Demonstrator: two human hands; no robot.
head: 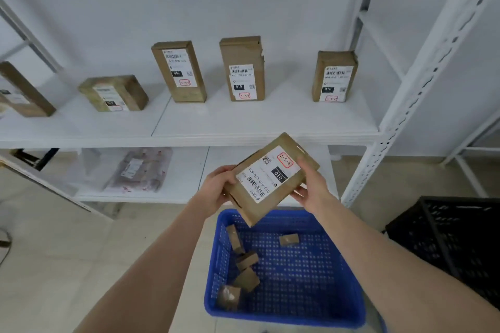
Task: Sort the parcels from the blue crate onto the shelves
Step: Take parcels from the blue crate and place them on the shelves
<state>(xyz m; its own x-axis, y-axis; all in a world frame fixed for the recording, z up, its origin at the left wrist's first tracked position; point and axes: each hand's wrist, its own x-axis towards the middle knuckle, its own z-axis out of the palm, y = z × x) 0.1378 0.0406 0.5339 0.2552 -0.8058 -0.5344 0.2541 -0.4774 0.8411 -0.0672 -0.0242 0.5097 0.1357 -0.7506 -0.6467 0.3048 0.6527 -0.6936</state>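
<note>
the white shelving (422, 89) is filling the upper half of the view, from nine o'clock round to three. its upper shelf (270, 121) is carrying a row of brown parcels (242, 69), five in all. two are lying down at nine and ten o'clock, and three are standing upright with their labels facing out at eleven, twelve and one. the lower shelf (194, 170), just beneath towards eight o'clock, is holding a clear bagged parcel (140, 170).

the blue crate (216, 265) is sitting on the floor at six o'clock, and a black crate (454, 238) is standing near it at four o'clock.

both hands are holding a flat brown parcel (270, 178) in the air near the centre, just above the crate's twelve o'clock rim. it is tilting so that its white label is facing the camera, and a red handwritten code is showing at the label's one o'clock corner. the left hand (216, 189) is gripping the parcel's nine o'clock edge with its fingers curled round it. the right hand (313, 186) is gripping the three o'clock edge, with the thumb lying on the front and the fingers wrapping underneath.

down in the crate, small brown boxes (246, 280) are lying loose, four along its nine o'clock side and one nearer the middle.

the sorting is looking roughly half done: six parcels are already sitting on the shelves, one is in hand, and about five are waiting in the crate. the person is probably reading the code to pick the shelf spot for this one.
</note>
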